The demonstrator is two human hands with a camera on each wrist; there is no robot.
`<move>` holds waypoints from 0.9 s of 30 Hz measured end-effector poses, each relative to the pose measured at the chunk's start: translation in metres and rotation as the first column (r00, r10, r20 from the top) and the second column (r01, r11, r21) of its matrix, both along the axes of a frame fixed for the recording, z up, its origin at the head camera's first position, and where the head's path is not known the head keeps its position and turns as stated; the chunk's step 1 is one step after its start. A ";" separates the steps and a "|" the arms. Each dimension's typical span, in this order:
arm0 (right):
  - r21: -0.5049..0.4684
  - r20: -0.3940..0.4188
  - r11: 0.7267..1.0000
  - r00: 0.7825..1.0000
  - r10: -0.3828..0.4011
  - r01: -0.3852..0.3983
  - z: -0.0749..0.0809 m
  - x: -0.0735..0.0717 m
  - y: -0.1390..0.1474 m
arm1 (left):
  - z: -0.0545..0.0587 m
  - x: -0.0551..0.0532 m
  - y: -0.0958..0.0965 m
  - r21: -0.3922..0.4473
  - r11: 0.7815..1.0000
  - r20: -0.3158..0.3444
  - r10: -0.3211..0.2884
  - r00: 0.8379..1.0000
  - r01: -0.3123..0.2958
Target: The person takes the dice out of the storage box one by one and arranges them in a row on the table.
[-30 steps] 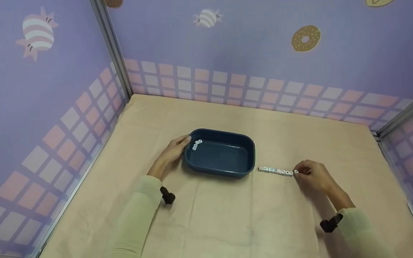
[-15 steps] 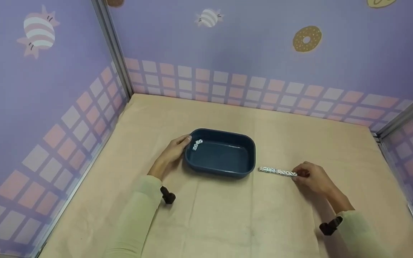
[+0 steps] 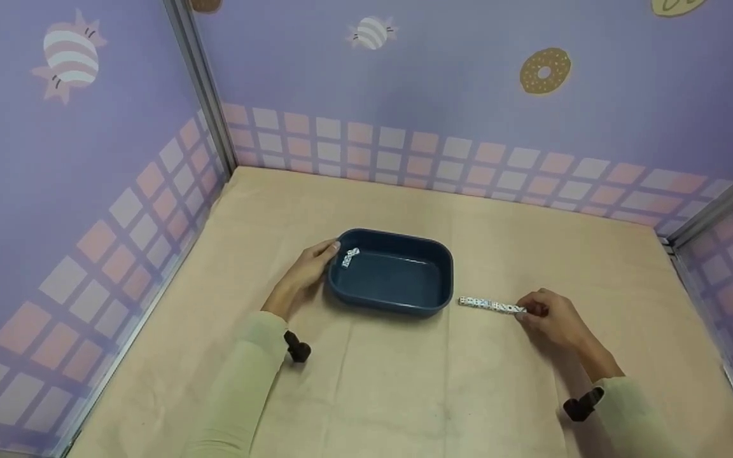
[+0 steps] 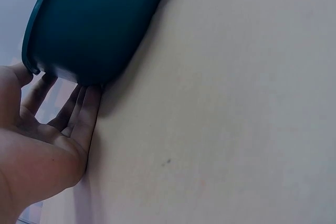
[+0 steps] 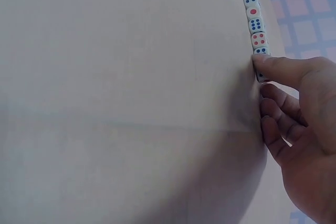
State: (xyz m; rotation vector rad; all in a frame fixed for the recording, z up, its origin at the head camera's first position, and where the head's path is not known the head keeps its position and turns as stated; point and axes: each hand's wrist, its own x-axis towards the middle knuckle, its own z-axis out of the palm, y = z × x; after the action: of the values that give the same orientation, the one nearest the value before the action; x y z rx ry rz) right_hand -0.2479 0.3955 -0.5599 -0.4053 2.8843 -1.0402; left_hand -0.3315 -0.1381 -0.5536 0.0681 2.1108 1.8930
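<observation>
My left hand [image 3: 306, 266] holds the dark blue rectangular dish [image 3: 398, 280] at its left end, thumb over the rim. In the left wrist view its fingers touch the dish's outer wall [image 4: 89, 35]. A small cluster of white dice [image 3: 349, 257] lies inside the dish, at its left end. Right of the dish, a straight row of several dice [image 3: 487, 305] lies on the cloth, with red and blue pips. My right hand [image 3: 556, 316] pinches the die [image 5: 262, 75] at the row's right end, the thumb partly covering it.
A beige cloth [image 3: 392, 375] covers the table. Purple patterned panels [image 3: 443, 83] stand at the back and both sides, joined by metal posts [image 3: 201, 89]. A dark device [image 3: 298, 348] sits at the left wrist, another device [image 3: 583, 404] at the right.
My right hand has moved slightly left, bringing a separate die against the right end of the row, where it is still held. The left hand and dish stay in place.
</observation>
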 end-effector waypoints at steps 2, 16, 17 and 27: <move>0.014 -0.005 1.000 1.000 0.020 -0.020 0.001 0.000 0.000 | 0.000 0.000 0.000 0.020 1.000 0.023 0.004 1.000 -0.004; 0.026 -0.160 0.996 0.983 0.089 -0.086 0.044 -0.019 -0.040 | -0.001 0.000 0.000 -0.024 0.999 -0.005 0.023 1.000 -0.023; 0.012 -0.177 0.995 0.980 0.095 -0.094 0.047 -0.021 -0.048 | -0.001 0.000 0.000 -0.031 0.999 -0.009 0.023 1.000 -0.023; -0.096 -0.269 0.974 0.947 0.175 -0.207 0.061 -0.044 -0.140 | 0.001 -0.001 0.002 -0.030 0.999 -0.009 0.021 1.000 -0.021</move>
State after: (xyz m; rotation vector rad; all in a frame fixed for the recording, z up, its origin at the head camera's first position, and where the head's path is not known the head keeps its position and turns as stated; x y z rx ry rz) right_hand -0.2917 0.2551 -0.4992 -0.8725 2.9273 -1.2171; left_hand -0.3329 -0.1365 -0.5527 0.0475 2.1529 1.8757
